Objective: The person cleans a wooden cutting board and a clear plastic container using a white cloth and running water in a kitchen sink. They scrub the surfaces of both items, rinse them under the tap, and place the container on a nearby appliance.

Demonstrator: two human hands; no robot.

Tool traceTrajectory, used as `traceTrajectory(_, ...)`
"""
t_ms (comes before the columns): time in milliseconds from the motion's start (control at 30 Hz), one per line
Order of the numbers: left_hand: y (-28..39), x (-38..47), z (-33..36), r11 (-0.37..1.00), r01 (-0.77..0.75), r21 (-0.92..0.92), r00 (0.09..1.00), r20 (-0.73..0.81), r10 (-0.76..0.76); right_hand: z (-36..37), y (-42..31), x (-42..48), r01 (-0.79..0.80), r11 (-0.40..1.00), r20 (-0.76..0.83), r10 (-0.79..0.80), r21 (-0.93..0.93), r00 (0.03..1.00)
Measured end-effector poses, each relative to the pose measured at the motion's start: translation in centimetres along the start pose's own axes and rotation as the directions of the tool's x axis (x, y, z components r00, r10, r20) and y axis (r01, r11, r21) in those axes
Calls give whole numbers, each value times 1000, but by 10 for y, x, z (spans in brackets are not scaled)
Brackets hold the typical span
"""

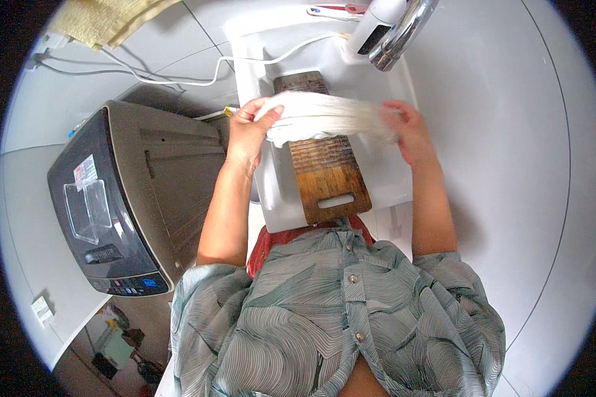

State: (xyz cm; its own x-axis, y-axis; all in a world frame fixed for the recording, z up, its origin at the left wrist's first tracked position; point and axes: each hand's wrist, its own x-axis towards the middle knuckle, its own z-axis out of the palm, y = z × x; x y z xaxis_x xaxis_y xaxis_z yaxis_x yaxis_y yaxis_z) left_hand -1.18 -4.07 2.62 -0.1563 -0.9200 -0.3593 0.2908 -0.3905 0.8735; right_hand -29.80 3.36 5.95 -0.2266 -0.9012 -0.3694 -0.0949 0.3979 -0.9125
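Observation:
A white cloth (pixel 323 116) is stretched between my two hands, above a white sink basin (pixel 387 164). My left hand (pixel 253 129) grips its left end, the thumb lying on top. At the other end my right hand (pixel 408 130) holds the fabric with bent fingers; that hand and the cloth near it are blurred by motion. Beneath the cloth a wooden washboard (pixel 328 173) with a ridged middle and a slot handle leans across the sink, its lower end towards my body. The cloth hides part of its ridges.
A chrome faucet (pixel 402 39) overhangs the sink's far right, beside a white bottle (pixel 375 25). Toothbrushes (pixel 333 11) lie on the back ledge. A white cable (pixel 179 82) runs along the left wall. The top-loading washing machine (pixel 114 198) stands left, and a yellow towel (pixel 104 20) hangs above.

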Motion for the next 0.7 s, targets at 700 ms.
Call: traceTrajectory(700,5,-7,5,978,73,-193,989,143,-46,2,16,29,-58,998,6,58,10,998)
